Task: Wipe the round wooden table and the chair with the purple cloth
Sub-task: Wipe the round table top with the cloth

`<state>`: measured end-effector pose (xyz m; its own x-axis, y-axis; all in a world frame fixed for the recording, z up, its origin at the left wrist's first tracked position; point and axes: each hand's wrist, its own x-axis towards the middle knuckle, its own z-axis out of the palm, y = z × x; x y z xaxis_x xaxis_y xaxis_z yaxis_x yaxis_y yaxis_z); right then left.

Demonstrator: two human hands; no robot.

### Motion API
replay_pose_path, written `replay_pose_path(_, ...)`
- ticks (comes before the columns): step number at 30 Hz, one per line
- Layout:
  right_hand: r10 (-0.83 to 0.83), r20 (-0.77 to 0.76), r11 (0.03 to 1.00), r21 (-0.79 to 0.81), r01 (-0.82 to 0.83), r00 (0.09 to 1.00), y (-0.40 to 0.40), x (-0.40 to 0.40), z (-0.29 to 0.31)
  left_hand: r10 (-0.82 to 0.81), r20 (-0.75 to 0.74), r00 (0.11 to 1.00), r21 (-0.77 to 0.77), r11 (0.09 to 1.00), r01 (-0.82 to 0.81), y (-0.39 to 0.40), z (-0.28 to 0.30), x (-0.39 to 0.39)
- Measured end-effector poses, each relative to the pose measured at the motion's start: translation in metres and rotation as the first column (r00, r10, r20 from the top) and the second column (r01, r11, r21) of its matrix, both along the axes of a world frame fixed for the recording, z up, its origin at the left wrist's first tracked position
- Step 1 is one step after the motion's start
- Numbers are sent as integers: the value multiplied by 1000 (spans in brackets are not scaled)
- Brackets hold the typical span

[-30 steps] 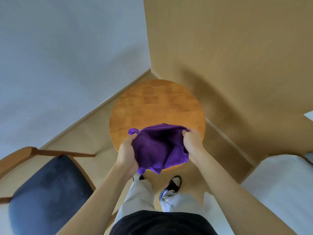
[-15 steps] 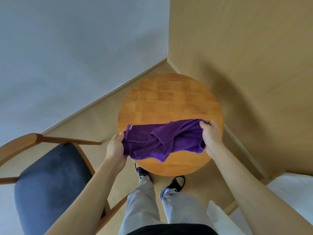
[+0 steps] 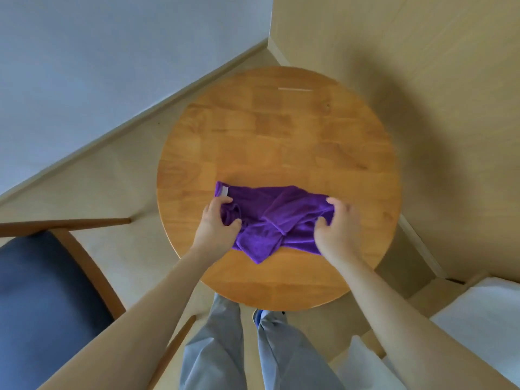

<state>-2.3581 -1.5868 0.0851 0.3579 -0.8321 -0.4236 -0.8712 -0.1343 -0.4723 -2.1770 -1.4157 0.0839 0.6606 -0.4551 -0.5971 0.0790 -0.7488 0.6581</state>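
1. The left hand [image 3: 214,225] is curling its thumb and fingers into the left part of the purple cloth [image 3: 270,220], its grip partly closed and bunching a fold of fabric between thumb and fingertips.
2. The right hand [image 3: 339,226] is gripping the right end of the cloth the same way, fingers bent and thumb tucked in against the fabric, so its grip is closing round a gathered edge.
3. The cloth is lying crumpled between the two hands on the near half of the round wooden bench [image 3: 281,136], touching the top, with one pointed corner trailing toward the person and a small white label [image 3: 223,190] showing at its far left corner.
4. The cloth is looking soft and fuzzy, like microfibre, deep violet, folded over itself in loose ridges.
5. The bench top is showing a smooth, glossy patchwork of honey-coloured wood blocks within a circular outline.
6. The chair [image 3: 42,291] is standing to the left, well apart from the cloth, with a curved wooden frame and a dark blue padded seat of a velvety look.
7. The person's light grey trousers [image 3: 225,347] are hanging below the bench edge, and something white and soft [image 3: 484,319] is sitting at the lower right.
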Motion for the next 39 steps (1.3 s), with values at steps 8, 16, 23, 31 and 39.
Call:
replay_pose_path(8, 598, -151, 738, -280, -614, 787, 50, 81, -42, -180, 292, 939, -26, 980, 195, -8, -39, 17)
replay_pose_path(16, 333, -49, 865, -383, -325, 942, 4, 69, -37, -276, 377, 884, -180, 915, 362, -40, -40, 50)
replay_pose_path(23, 639, -240, 677, -273, -683, 730, 36, 139, -52, -568, 434, 699, 239, 821, 518, -48, -36, 113)
replay_pose_path(31, 605, -250, 670, -354, -653, 756, 52, 230, -70, -694, 388, 607, 413, 719, 559, -12, -48, 149)
replay_pose_path(39, 804, -324, 357, -405, -842, 498, -4, 172, -68, -667, 350, 657, 390, 742, 546, -11, -49, 144)
